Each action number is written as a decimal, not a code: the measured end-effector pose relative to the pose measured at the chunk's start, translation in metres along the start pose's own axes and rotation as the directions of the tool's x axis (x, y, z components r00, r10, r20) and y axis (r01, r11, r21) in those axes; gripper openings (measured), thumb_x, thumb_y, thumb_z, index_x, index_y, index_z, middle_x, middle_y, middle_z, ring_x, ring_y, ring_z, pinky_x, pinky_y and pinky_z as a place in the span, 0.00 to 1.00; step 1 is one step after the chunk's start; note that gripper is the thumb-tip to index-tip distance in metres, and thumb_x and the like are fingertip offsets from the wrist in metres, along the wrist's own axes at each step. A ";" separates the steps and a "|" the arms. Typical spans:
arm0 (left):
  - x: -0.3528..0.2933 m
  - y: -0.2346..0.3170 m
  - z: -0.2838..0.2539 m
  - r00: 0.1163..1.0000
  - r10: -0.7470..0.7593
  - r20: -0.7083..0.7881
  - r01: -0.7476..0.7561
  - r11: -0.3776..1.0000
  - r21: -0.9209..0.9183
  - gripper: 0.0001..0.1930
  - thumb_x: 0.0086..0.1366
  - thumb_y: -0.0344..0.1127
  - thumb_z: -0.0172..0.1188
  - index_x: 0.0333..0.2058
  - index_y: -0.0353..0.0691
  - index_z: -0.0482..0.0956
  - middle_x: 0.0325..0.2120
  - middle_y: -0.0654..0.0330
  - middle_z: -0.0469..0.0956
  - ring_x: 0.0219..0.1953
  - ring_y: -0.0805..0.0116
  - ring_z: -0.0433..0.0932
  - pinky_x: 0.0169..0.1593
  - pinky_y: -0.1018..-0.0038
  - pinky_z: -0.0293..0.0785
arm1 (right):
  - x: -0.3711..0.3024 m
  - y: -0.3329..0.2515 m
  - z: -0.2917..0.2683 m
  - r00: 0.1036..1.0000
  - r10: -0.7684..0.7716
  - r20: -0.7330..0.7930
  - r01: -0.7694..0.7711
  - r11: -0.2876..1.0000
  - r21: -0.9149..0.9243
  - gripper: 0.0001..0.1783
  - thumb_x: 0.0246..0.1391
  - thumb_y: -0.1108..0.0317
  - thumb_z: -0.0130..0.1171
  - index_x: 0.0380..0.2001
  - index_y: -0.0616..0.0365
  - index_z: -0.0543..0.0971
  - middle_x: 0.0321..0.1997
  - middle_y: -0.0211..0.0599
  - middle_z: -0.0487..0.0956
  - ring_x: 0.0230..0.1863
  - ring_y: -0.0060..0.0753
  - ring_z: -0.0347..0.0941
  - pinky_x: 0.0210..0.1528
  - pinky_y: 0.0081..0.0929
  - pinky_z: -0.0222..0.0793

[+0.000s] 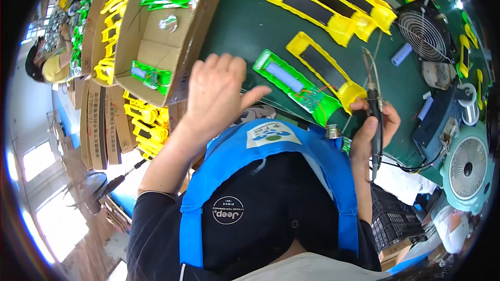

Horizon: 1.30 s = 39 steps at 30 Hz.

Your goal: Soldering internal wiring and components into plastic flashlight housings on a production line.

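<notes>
My right hand (379, 127) grips a soldering iron (373, 101) with a black handle, its metal tip pointing away from me. A fingertip of this hand is close to the near end of a yellow plastic casing (325, 67) with a dark inner panel. Left of that casing lies a green casing half (299, 88), fitted with a blue cylindrical battery, wires and a small circuit board. My left hand (217, 86) hovers beside the cardboard box, back upward. Its thumb is held out from the bent fingers, and I see nothing in it.
The cardboard box (179, 67) at the left holds green assemblies. Several yellow casings (333, 5) lie at the back of the green table (239, 26). At the right are a black fan (424, 28), a loose battery (401, 54), a solder spool (469, 105) and a teal fan (467, 169).
</notes>
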State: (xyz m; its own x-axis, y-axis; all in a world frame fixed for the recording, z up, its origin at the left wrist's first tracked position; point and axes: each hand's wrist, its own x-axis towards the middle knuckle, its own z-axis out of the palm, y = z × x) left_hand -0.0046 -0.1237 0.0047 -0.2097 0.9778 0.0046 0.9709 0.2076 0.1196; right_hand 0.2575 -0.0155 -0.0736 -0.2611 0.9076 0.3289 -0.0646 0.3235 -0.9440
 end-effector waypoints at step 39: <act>0.046 0.032 0.017 0.861 0.505 -0.057 -0.476 0.762 -0.438 0.07 0.49 0.28 0.64 0.27 0.46 0.74 0.26 0.65 0.70 0.37 0.65 0.71 0.47 0.65 0.62 | 0.033 -0.027 -0.038 0.803 0.492 0.335 -0.559 0.817 0.142 0.13 0.52 0.65 0.60 0.35 0.65 0.73 0.23 0.36 0.77 0.23 0.22 0.73 0.31 0.18 0.68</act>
State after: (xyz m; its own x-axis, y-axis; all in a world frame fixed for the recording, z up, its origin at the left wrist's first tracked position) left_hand 0.0190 -0.0717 -0.0081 0.3033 0.9452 0.1212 0.7893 -0.3204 0.5238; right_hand 0.2867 0.0161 -0.0362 -0.5647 0.7984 -0.2089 -0.0431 -0.2813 -0.9587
